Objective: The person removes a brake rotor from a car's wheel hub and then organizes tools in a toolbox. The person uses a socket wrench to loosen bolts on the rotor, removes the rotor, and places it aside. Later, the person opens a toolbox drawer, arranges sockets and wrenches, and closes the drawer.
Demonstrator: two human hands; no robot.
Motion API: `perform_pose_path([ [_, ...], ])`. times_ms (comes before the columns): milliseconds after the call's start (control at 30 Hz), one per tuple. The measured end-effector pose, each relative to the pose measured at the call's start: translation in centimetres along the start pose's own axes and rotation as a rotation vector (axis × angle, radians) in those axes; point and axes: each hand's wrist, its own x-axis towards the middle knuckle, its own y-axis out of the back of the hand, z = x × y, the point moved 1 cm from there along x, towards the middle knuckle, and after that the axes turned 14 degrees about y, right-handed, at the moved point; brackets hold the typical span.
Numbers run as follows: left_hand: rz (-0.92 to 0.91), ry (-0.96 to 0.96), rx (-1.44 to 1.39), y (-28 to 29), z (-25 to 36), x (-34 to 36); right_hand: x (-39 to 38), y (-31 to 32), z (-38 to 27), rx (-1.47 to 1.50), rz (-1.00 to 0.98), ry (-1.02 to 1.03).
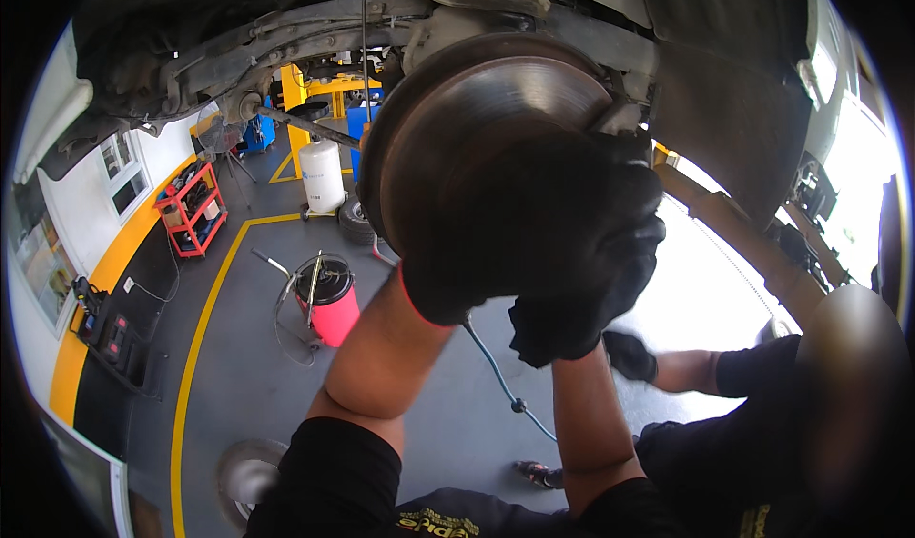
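Overlapping: the left hand and the right hand, both in black gloves, meet before the lower right part of the brake disc.
Fingers: some are curled at the right side of the dark gloves; how far they are spread, and whether they have hold of something, I cannot tell, because black lies over black.
Brake disc: stands on its edge directly behind the fingers, with its worn, shiny face visible above and to the left of them.
Metal bracket: sits at the disc's rim, just above the fingers.
Steel rod: runs to the disc's far edge, left of the fingers and higher.
Co-worker: is below and to the right of the fingers; one black-gloved hand appears just beside the right wrist.
Teal hose: shows under the gloves, below the fingers, and carries a dark round fitting.
Red drum: stands on the grey floor, lower left of the fingers, with a black lid.
White tank: is farther back, left of the fingers, near a tyre.
Red tool trolley: stands well apart, far left of the fingers, near the wall.
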Motion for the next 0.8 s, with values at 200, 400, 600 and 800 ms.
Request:
perform_pose_path([
  [200,0.001,-0.049,-0.049,1.0,1.7,0.0,3.6,2.6,-0.3,-0.136,-0.133,0.369],
  [400,0.190,-0.049,0.249,1.5,3.4,-0.8,7.0,2.0,-0.9,0.118,-0.095,0.501],
  [600,0.123,-0.047,0.267,1.4,2.3,-0.3,4.8,1.2,-0.5,-0.033,-0.010,0.387],
  [800,-0.096,-0.097,0.337,1.3,1.3,0.3,0.1,-1.2,-3.1,0.749,0.489,-0.429],
])
